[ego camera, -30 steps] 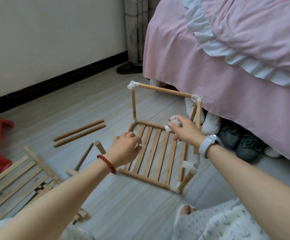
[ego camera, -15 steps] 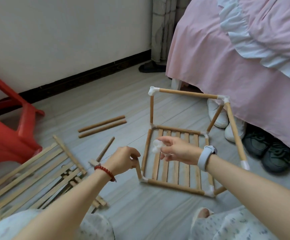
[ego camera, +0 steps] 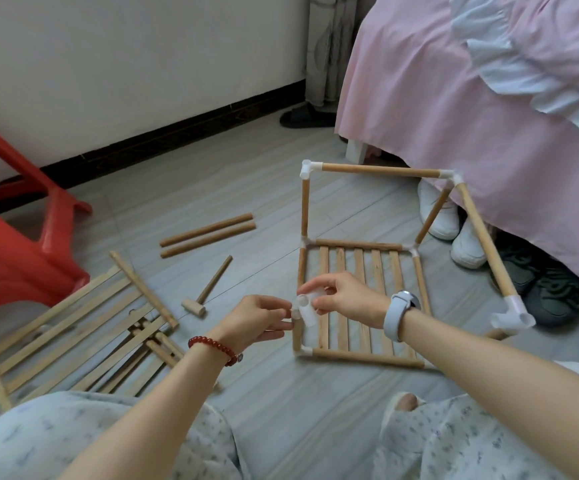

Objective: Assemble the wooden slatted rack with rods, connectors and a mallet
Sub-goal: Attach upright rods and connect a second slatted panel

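Currently both hands meet over the near-left corner of the rack (ego camera: 357,299), which sits on the floor (ego camera: 267,168) just beside the bed (ego camera: 454,116). Right hand (ego camera: 345,299): thumb and fingers pinch a white connector (ego camera: 306,308), fingers curled around it. Left hand (ego camera: 258,318): fingertips pinched at the connector's left side, on the top of the upright rod (ego camera: 297,336) at that corner; rod mostly hidden by the hands. Whether the connector is seated on the rod cannot be told.

Rack state: slatted base flat on floor, white connectors at its corners. Two uprights at the far side, joined by a top rod (ego camera: 379,170). A further rod (ego camera: 485,237) slopes from the far-right top corner toward the viewer, ending in a free connector (ego camera: 514,315) held above the floor.

Left of the rack: mallet (ego camera: 208,289) lying on the floor, head toward the viewer, untouched. Beyond it, two loose rods (ego camera: 208,234) side by side, touching. Farther left, slatted panels (ego camera: 73,330) stacked untidily, next to a red stool (ego camera: 14,237). Shoes (ego camera: 461,230) under the bed edge.
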{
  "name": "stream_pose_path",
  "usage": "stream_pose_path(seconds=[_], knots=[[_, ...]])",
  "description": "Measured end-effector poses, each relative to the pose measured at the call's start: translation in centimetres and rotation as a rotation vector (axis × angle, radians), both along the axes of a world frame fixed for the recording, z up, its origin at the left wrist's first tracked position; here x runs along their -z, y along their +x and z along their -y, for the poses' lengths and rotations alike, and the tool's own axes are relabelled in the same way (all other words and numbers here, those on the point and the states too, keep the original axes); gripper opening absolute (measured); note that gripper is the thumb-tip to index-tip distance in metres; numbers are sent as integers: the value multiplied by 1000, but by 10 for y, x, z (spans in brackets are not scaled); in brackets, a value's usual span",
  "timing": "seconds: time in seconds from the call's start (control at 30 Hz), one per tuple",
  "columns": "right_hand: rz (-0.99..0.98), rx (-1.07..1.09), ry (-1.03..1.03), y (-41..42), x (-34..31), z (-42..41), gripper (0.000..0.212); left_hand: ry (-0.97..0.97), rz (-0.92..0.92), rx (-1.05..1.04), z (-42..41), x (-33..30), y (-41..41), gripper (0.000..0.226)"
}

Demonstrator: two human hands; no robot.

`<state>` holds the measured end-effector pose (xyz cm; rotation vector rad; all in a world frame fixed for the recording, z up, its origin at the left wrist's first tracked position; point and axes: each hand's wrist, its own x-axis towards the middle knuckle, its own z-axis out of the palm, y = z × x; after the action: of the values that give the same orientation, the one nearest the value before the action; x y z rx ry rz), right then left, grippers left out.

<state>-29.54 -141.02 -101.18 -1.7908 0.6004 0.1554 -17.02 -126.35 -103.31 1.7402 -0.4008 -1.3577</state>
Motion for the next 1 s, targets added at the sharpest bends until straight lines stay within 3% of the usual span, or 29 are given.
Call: stream_pose_path(seconds=[0.33,0.53,0.67,0.73,0.9,1.0], knots=[[19,-20,230,5,-5,9,22,-20,145,153,0,-2,-4,28],[-10,-92,70,9,-3,2,19,-17,259,212,0,0,-2,24],[-1,-65,24,10,-5,5,19,-52,488,314,1,5,-4,12],[-24,-84,2,10,-5,5,20,-79,602,332,0,8,-5,17],[-36,2,-101,12,1,-6,44,-131,762,206,-1,13,-13,18],[-78,-3,-149,8,0,-15,43,-147,763,114,-3,19,-19,11]])
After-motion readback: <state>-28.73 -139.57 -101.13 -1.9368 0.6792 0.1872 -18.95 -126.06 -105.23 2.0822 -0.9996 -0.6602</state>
